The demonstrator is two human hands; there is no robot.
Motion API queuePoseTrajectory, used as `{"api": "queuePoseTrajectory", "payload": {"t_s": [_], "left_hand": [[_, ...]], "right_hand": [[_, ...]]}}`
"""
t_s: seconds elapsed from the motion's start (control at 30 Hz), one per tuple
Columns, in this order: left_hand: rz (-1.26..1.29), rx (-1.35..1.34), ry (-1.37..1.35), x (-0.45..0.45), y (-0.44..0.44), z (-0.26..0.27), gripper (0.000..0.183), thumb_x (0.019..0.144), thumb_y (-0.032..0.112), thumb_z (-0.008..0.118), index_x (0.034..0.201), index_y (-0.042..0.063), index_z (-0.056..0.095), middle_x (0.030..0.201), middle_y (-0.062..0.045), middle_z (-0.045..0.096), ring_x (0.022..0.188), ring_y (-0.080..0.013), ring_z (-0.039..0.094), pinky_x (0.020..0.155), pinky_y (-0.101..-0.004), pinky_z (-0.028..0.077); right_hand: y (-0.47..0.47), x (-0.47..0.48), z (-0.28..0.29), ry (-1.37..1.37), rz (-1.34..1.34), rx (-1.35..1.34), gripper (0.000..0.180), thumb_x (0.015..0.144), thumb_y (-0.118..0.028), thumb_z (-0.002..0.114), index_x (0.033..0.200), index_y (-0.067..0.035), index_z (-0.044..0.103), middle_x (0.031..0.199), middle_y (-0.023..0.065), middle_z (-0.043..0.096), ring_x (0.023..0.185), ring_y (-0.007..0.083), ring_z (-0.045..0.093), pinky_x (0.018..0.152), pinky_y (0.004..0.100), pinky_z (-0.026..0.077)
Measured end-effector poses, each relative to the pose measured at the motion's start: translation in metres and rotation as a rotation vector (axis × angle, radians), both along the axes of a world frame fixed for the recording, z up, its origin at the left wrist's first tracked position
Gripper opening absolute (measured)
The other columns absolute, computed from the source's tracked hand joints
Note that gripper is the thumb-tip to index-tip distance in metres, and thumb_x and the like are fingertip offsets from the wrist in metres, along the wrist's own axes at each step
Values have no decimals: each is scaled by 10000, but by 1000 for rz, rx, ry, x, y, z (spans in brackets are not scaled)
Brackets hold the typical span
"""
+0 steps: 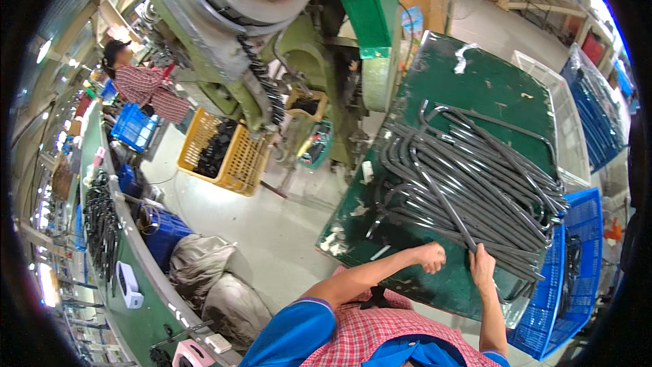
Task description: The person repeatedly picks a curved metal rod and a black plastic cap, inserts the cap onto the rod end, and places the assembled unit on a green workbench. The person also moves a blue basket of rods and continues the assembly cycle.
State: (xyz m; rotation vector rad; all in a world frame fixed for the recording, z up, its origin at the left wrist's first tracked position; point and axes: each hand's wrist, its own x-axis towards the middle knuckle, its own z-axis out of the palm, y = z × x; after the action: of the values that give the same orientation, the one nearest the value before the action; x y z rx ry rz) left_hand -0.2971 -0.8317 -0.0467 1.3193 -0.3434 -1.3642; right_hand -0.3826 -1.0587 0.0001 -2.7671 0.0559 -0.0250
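Note:
My right hand (482, 267) grips the near end of a bent dark metal tube (444, 203), which slants across other tubes. Curled into a loose fist, my left hand (432, 257) hovers just left of it, over the table's near edge; nothing shows in its fingers. A wide pile of similar bent metal tubes (489, 183) covers the middle of the green-topped table (433, 293). Their curved ends point mostly to the far left. One tube (501, 121) lies across the back of the pile.
A blue plastic crate (542, 290) stands against the table's right side. Left are a green machine (364, 5), a yellow crate (224, 168) of dark parts and grey sacks (219, 275). A green conveyor (122, 326) curves along the far left. Another person (137, 81) sits beyond.

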Motion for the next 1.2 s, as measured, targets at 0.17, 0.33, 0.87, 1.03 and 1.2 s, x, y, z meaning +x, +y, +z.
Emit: {"api": "queuePoseTrajectory", "payload": {"t_s": [0.17,0.33,0.87,1.03,1.2], "left_hand": [[192,16,67,1,234,42,269,917,303,617,824,52,645,666,1,575,510,-65,478,423,-218,343],[1082,517,-547,111,483,97,233,847,194,605,661,55,623,584,-38,601,484,-92,518,415,-233,359],[396,654,-1471,469,395,-8,141,851,199,613,786,103,694,672,-58,649,655,-190,631,518,-339,477],[302,684,-1754,511,383,-66,142,827,193,616,814,117,736,720,-80,693,741,-230,697,557,-381,530],[773,364,-1241,521,385,-110,199,884,223,560,798,134,715,691,-101,645,694,-211,656,627,-396,524]], "right_hand": [[-4,1,-7,-62,19,27,212,863,-181,627,885,-40,470,706,228,576,692,446,571,591,515,425],[19,7,21,39,-57,57,221,835,-169,643,842,-30,471,685,249,557,698,464,554,589,523,405],[284,-83,104,223,-262,-265,261,889,-211,586,1040,-2,628,850,257,643,765,415,624,664,471,494],[349,-68,140,405,-400,-103,310,936,-273,573,1100,-12,609,958,237,660,871,414,624,746,457,487],[367,-60,126,492,-445,-104,395,951,-412,542,1087,-47,609,917,199,675,827,349,657,681,441,496]]}}
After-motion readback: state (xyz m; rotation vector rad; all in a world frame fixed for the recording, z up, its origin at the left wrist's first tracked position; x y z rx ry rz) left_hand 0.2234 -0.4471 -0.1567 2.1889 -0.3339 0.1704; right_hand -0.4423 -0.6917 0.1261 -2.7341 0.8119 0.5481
